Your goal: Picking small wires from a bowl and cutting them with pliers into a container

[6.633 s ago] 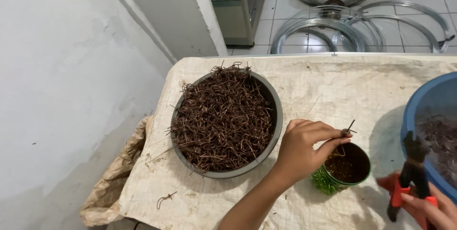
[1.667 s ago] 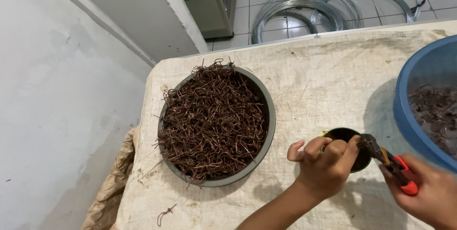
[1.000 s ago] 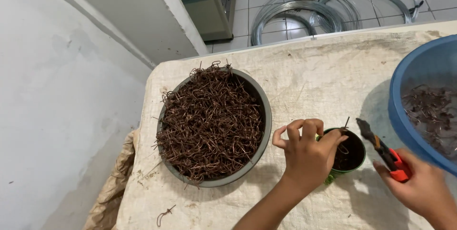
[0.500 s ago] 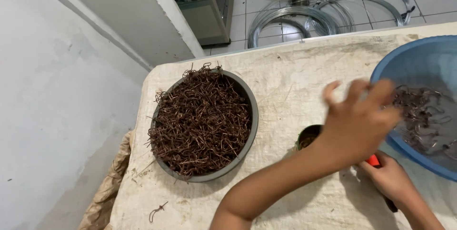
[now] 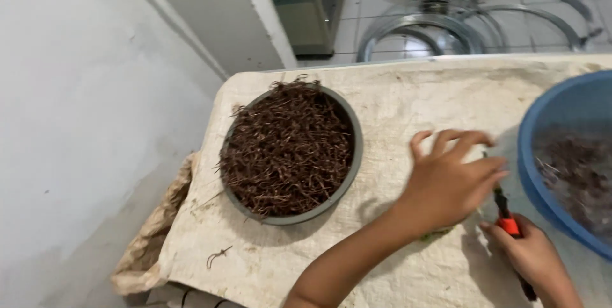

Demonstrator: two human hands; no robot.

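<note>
The left hand (image 5: 449,184) hovers with fingers spread, gripping nothing, over the table (image 5: 408,101) between the grey bowl (image 5: 290,149) of brown twigs on the left and the blue basin (image 5: 554,117) on the right. Nearer, the right hand (image 5: 532,257) is clenched around red-handled clippers (image 5: 507,219).

soft, even daylight fills the scene, bright enough to read textures on the pale cloth-covered table (image 5: 408,91). shadows are faint and diffuse: a dim one lies just below the grey bowl (image 5: 290,149) of brown twigs, another under the left hand (image 5: 449,184). both that hand and the right hand (image 5: 532,257) are smeared by motion blur, and the blue basin (image 5: 561,155) right of the grey bowl is soft too. the white wall left of the bowl looks flat, without glare.
</note>
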